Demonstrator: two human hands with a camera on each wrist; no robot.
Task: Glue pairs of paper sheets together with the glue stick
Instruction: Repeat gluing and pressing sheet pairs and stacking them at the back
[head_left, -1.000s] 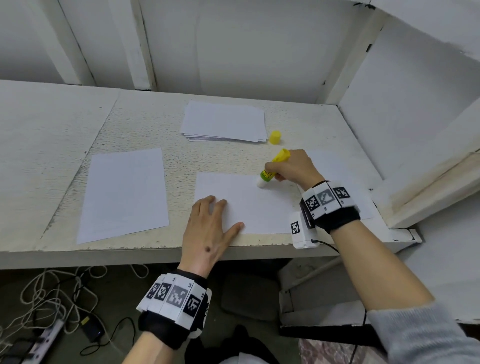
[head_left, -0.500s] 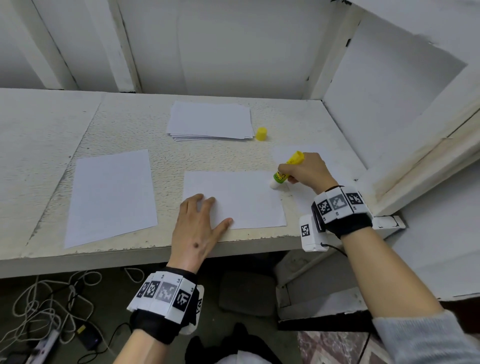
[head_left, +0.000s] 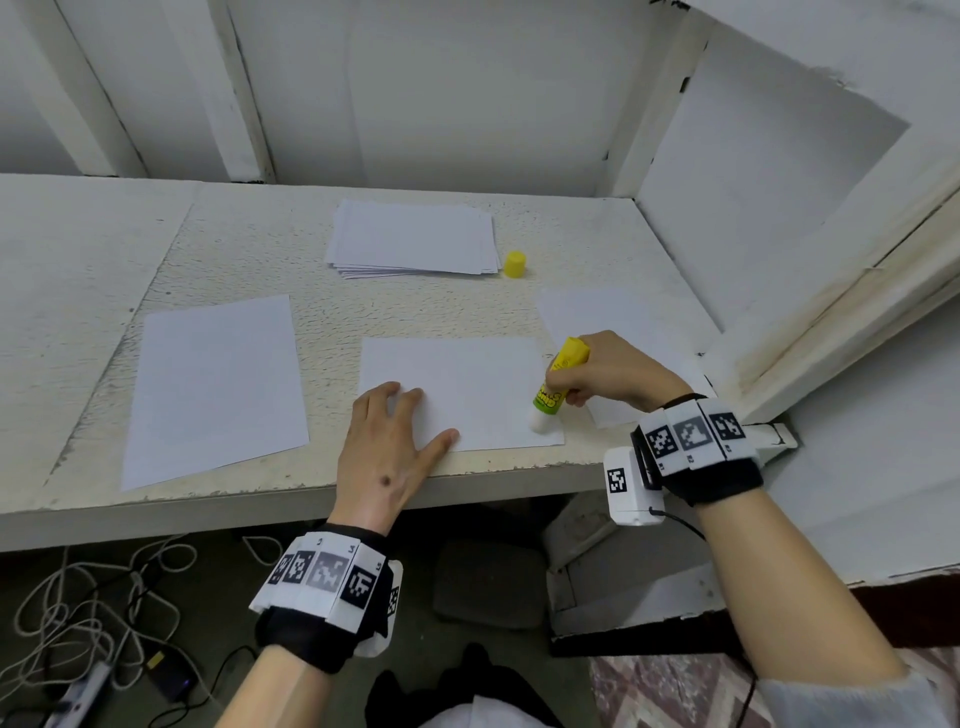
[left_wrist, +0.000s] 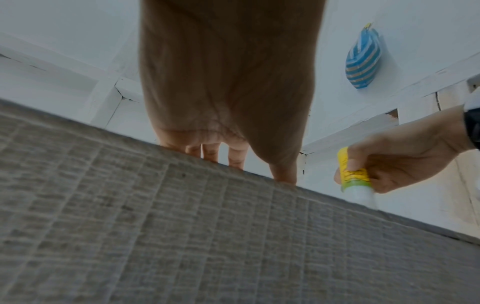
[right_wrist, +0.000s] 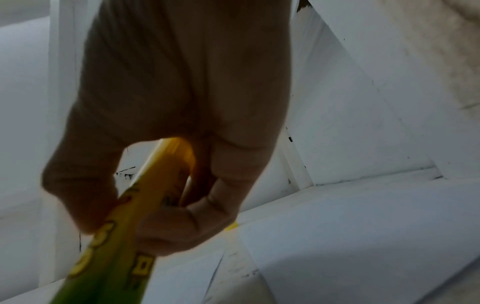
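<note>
— So, what am I holding on your screen?

— Right now my right hand (head_left: 608, 371) has its fingers (right_wrist: 179, 230) curled round the glue stick (head_left: 558, 382), uncapped and tilted, its white tip down on the near right corner of the middle sheet (head_left: 457, 384). My left hand (head_left: 387, 457) lies flat, fingers straight and spread, pressing the near left part of that same sheet at the table (head_left: 260, 249) edge.

— Any containers?

— Only one I can see: a blue striped pouch (left_wrist: 363, 61) hanging on the wall in the left wrist view. I cannot tell what is in it.

— Count the paper for me.

— Three single sheets lying apart: the middle one, a left sheet (head_left: 213, 384) well apart from it, and a right sheet (head_left: 597, 312) partly hidden behind my right hand. Plus one stack of paper (head_left: 415, 239) at the back; I cannot count its sheets.

— And the cap?

— One yellow cap (head_left: 515, 264), standing just beside the stack's right corner. One glue stick, one cap.
</note>
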